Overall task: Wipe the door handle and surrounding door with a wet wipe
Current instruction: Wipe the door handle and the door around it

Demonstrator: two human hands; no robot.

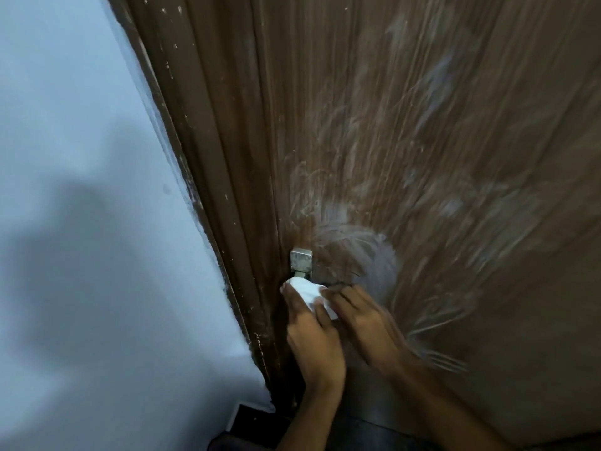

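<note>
A brown wooden door (422, 141) fills the right of the view, streaked with pale wet smears. Its square metal handle plate (301, 259) sits near the door's left edge. Just below the plate, a white wet wipe (307, 291) is wrapped over the handle, which is hidden under it. My left hand (312, 333) presses the wipe from the left and below. My right hand (364, 317) lies beside it on the right, fingertips touching the wipe; it is blurred, so I cannot tell whether it grips the wipe.
The brown door frame (208, 157) runs diagonally left of the door, with chipped paint. A pale blue wall (81, 190) fills the left side. A dark floor (253, 421) shows at the bottom.
</note>
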